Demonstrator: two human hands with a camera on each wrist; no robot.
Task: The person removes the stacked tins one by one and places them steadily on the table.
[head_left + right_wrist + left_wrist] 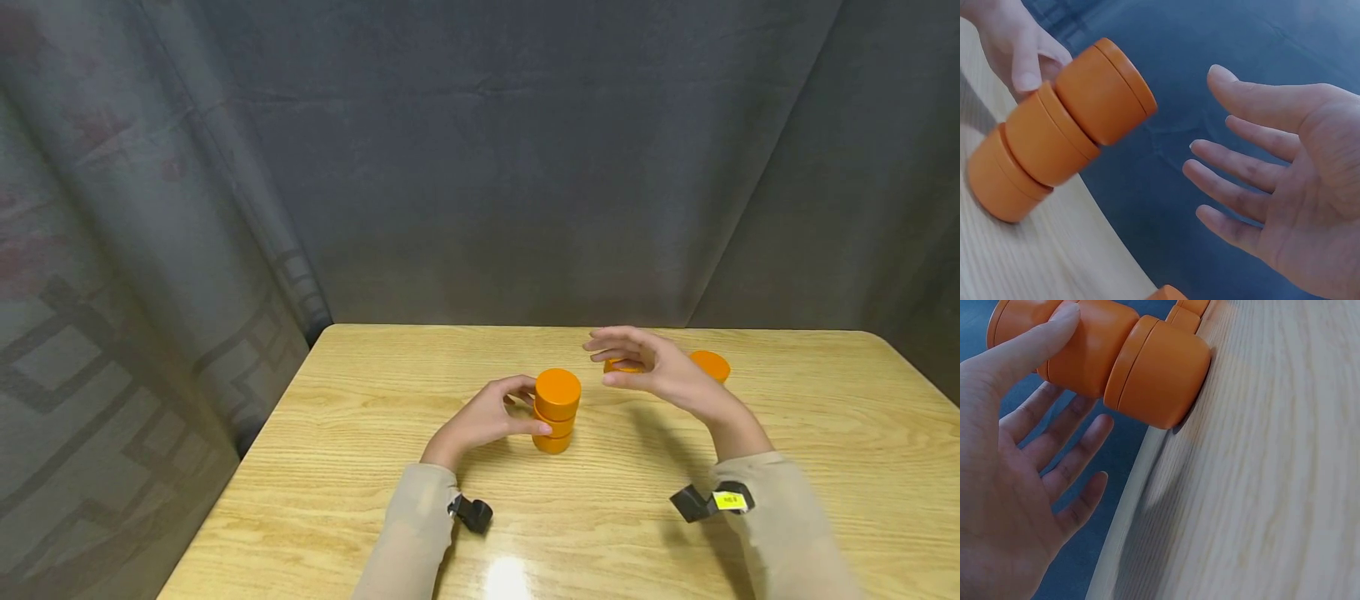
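A stack of three orange round tins (557,412) stands on the wooden table (360,483), slightly uneven. My left hand (513,408) is at its left side, with the thumb laid against the middle tin and the fingers relaxed behind the stack. In the left wrist view the left hand's fingers (1066,456) spread clear of the stack (1147,369). My right hand (637,367) hovers to the right of the stack, palm toward it, fingers straight, holding nothing. The right wrist view shows that right hand (1285,181) apart from the stack (1054,131).
Two more orange tins lie behind my right hand: one (710,365) at the far right, the other (617,365) partly hidden by the fingers. Dark curtains (525,167) hang close behind and left of the table. Wrist cameras (472,512) sit on both sleeves.
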